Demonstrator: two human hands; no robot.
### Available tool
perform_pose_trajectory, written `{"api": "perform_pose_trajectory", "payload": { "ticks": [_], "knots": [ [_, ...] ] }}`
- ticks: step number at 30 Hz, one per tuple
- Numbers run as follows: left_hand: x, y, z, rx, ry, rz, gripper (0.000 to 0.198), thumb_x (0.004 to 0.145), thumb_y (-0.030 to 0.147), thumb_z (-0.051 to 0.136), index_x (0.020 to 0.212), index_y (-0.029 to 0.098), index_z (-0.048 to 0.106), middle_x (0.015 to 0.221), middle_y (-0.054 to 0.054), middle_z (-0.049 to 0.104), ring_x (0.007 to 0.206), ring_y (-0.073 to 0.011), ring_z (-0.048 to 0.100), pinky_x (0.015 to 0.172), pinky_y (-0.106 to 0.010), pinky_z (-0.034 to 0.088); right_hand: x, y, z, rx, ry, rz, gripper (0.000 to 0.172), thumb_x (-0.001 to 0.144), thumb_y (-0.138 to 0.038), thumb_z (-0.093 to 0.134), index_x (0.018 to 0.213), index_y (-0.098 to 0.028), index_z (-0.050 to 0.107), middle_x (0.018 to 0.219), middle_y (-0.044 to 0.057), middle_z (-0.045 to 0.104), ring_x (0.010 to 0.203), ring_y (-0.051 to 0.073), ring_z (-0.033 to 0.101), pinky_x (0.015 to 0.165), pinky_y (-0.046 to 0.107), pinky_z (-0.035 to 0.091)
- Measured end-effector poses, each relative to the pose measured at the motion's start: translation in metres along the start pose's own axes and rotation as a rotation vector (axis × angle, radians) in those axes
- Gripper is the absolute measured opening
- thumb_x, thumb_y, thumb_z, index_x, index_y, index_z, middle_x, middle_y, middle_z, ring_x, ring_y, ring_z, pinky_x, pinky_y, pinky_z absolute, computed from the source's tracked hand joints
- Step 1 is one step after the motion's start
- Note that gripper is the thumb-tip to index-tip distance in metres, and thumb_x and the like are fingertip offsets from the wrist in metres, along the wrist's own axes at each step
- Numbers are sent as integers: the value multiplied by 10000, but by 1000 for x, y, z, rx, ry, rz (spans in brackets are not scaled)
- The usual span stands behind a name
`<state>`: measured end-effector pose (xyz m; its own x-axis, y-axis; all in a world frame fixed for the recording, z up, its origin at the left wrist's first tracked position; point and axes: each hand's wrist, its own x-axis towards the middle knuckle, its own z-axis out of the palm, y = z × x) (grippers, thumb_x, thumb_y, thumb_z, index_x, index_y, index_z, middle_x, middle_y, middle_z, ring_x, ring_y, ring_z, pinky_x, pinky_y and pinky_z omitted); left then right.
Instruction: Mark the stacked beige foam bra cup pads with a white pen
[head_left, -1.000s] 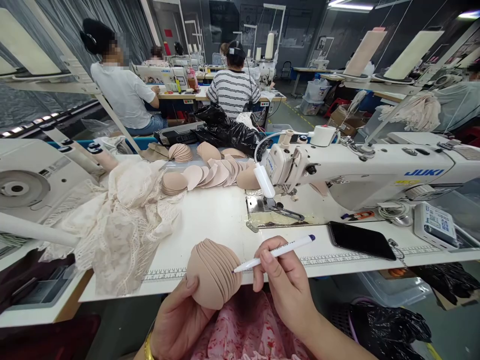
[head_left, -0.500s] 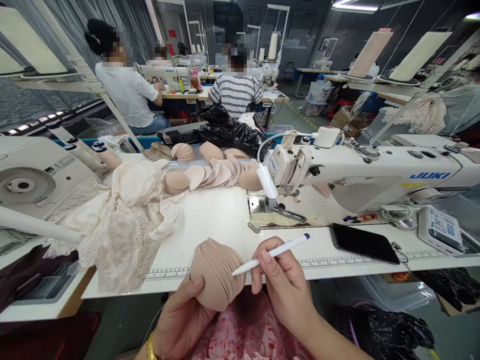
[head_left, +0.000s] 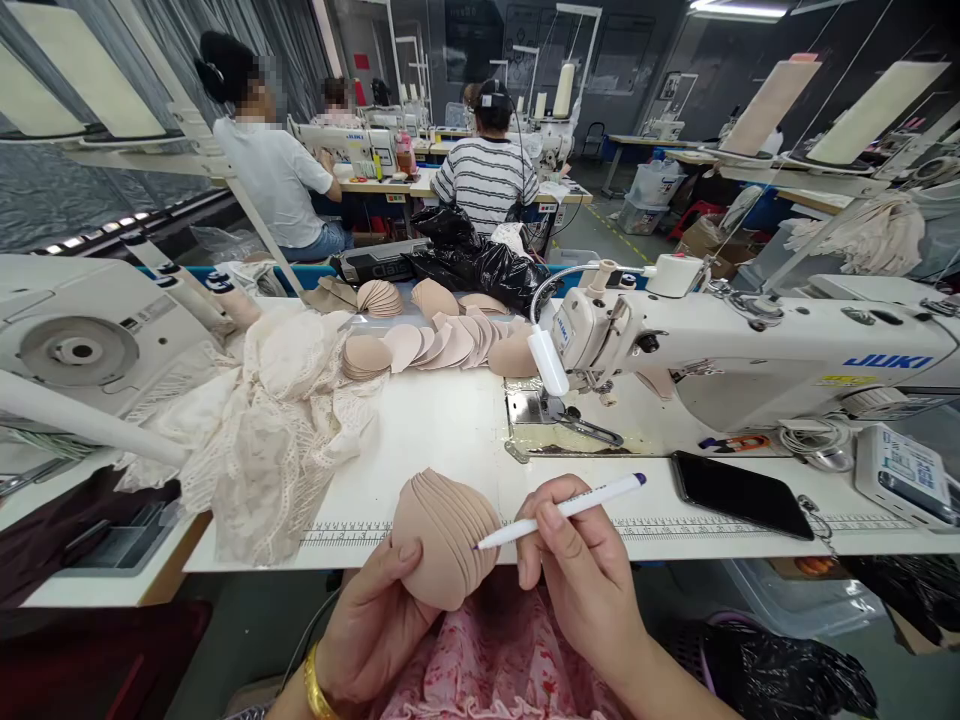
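Note:
A fanned stack of beige bra cup pads [head_left: 442, 535] is gripped in my left hand [head_left: 379, 610], thumb across the front pad, over the table's front edge. My right hand [head_left: 581, 550] pinches a white marker pen [head_left: 570, 508]. The pen's tip points left and meets the fanned edges of the pads, or hovers just in front; I cannot tell which. Its purple end points up to the right. More beige pads [head_left: 454, 340] lie in overlapping rows at the back of the white table [head_left: 427, 420].
Cream lace fabric [head_left: 277, 420] is heaped on the left. A sewing machine [head_left: 750, 340] stands on the right, with a black phone [head_left: 750, 492] and orange-handled snips [head_left: 735, 443] near it. A black plastic bag [head_left: 480, 255] lies behind the pads. Two co-workers sit at machines farther back.
The whole view has shifted slightly, so the table and machine appear farther right. Both hands keep their holds on the pads and the pen, with the pen tip still at the fanned edges.

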<state>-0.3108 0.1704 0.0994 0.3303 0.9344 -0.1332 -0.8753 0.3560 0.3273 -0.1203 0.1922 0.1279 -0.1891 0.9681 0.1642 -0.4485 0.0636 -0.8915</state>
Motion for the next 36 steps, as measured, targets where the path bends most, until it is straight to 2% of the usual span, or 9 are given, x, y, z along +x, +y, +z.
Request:
{"api": "perform_pose_trajectory", "payload": {
  "ticks": [6, 12, 18, 21, 24, 28, 31, 34, 36],
  "knots": [
    [-1, 1, -1, 34, 38, -28, 752, 964, 238, 691, 1641, 280, 366, 1351, -118, 742, 1292, -276, 681, 1139, -395, 538, -2, 2, 1, -28, -45, 29, 242, 1118, -398, 534, 978, -210, 594, 659, -41, 645, 637, 115, 567, 698, 267, 426],
    [-4, 2, -5, 17, 69, -13, 700, 956, 212, 684, 1604, 308, 437, 1346, -72, 749, 1290, -270, 681, 1155, -422, 530, -3, 0, 4, -59, -29, -15, 217, 1119, -388, 530, 1004, -217, 600, 656, -49, 645, 616, 107, 569, 683, 255, 435],
    [-5, 3, -1, 51, 45, -46, 541, 980, 238, 666, 1504, 142, 573, 1370, -173, 721, 1258, -272, 696, 1140, -387, 536, -3, -3, 10, -100, -98, 25, 250, 1109, -429, 538, 989, -219, 599, 640, -43, 654, 613, 116, 584, 663, 252, 455],
    [-3, 4, 0, 39, 68, -32, 529, 968, 237, 687, 1485, 171, 598, 1365, -146, 729, 1288, -275, 679, 1158, -401, 523, -2, -1, 8, -36, -72, 7, 217, 1118, -399, 525, 1014, -225, 602, 652, -49, 653, 611, 110, 579, 690, 254, 458],
    [-2, 4, 0, 27, 85, -19, 551, 946, 235, 722, 1484, 229, 603, 1352, -107, 743, 1283, -269, 684, 1150, -407, 533, -2, -1, 5, -78, -56, 5, 217, 1121, -391, 521, 1007, -224, 601, 655, -46, 649, 624, 112, 583, 696, 255, 457],
    [-3, 3, 0, 69, 104, -44, 453, 938, 251, 731, 1370, 118, 691, 1380, -174, 715, 1276, -293, 684, 1133, -406, 543, -2, -3, 9, -147, -111, 47, 274, 1102, -456, 539, 990, -214, 603, 650, -27, 659, 624, 127, 599, 668, 261, 463],
    [-2, 7, 4, 127, 150, -56, 447, 932, 304, 736, 1320, 83, 720, 1398, -203, 696, 1336, -331, 637, 1194, -454, 478, -3, -1, 10, -134, -80, 50, 312, 1092, -505, 528, 1001, -216, 602, 649, -20, 661, 622, 143, 606, 686, 281, 476],
    [6, 22, 13, 305, 191, -9, 483, 907, 316, 769, 1347, 128, 706, 1380, -180, 708, 1336, -366, 625, 1195, -500, 458, 0, 4, -3, -337, -11, 23, 303, 1092, -506, 506, 1057, -230, 628, 748, 18, 703, 729, 192, 659, 758, 325, 502],
    [14, 40, 17, 504, 219, 28, 528, 871, 311, 817, 1361, 157, 694, 1344, -162, 728, 1288, -370, 651, 1138, -484, 500, 8, 9, -24, -599, -35, -78, 204, 1078, -409, 532, 1133, -258, 659, 936, 67, 737, 885, 244, 693, 827, 367, 529]
  ]
}}
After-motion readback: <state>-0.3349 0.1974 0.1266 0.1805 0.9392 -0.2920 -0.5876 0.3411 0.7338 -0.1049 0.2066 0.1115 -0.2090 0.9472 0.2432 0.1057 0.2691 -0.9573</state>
